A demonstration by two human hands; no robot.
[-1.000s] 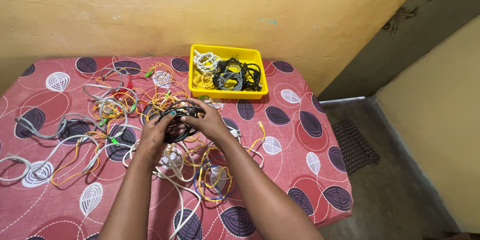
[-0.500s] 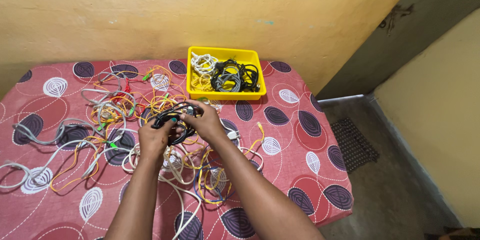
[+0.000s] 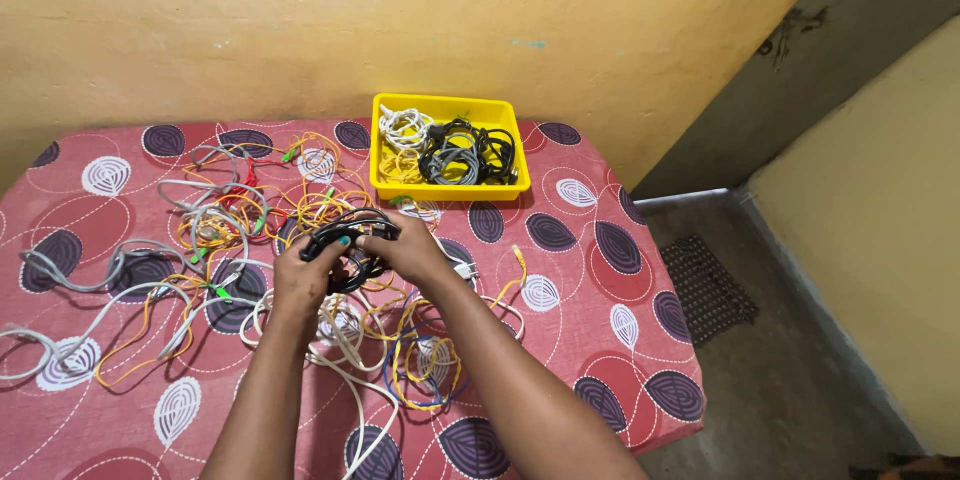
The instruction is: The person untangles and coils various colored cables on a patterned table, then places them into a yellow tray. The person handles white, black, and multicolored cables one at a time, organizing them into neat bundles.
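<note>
Hands meet over the middle of the table, both wrapped around one coil of black cable point(image 3: 349, 240). The left hand point(image 3: 303, 280) comes up from the bottom edge with its arm nearly straight, and its fingers curl shut over the left side of the coil. One painted fingernail shows on top. The right hand point(image 3: 412, 252) reaches in from the lower right on a slanted arm. Its fingers are bent and pinch the right side of the coil, so both hands have a grip on it.

The black cable sits in the air just above the red tablecloth point(image 3: 600, 340) (the one with dark leaf shapes), close to the middle of the table. Under and around the hands lies a messy heap of loose cables point(image 3: 215, 230) in grey, yellow, white and blue. Which wire goes where in that heap is too tangled to tell.

A yellow tray point(image 3: 446, 190) stands near the wall, well apart from the hands, with white, grey and black bundles inside.

Parts of the black coil are hidden behind the fingers, so its ends cannot be seen. The elbows are cut off by the bottom edge. The left end of the table is cut off too.
</note>
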